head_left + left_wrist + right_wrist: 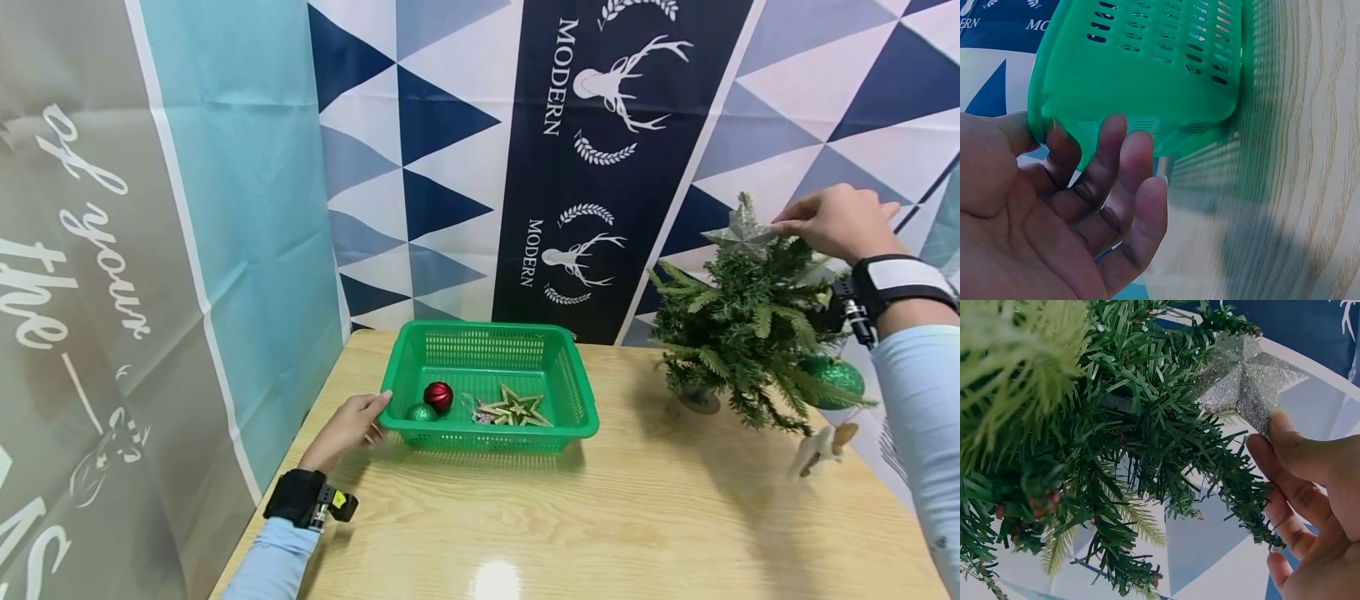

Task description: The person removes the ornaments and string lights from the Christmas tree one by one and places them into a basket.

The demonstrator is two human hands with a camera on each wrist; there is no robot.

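At the top of a small artificial Christmas tree, my right hand pinches one point of a glittery silver star between thumb and forefinger. The star sits against the upper branches, with a sprig showing just behind it. My left hand grips the near left corner of a green plastic basket, thumb over the rim and forefinger under it; its other fingers lie loosely bent below. Inside the basket are a red ball ornament, a green ball ornament and gold star ornaments.
A green glittery ball hangs on the tree's right side, with a small white and tan ornament low in front. The wooden table meets patterned wall cloths behind and at the left.
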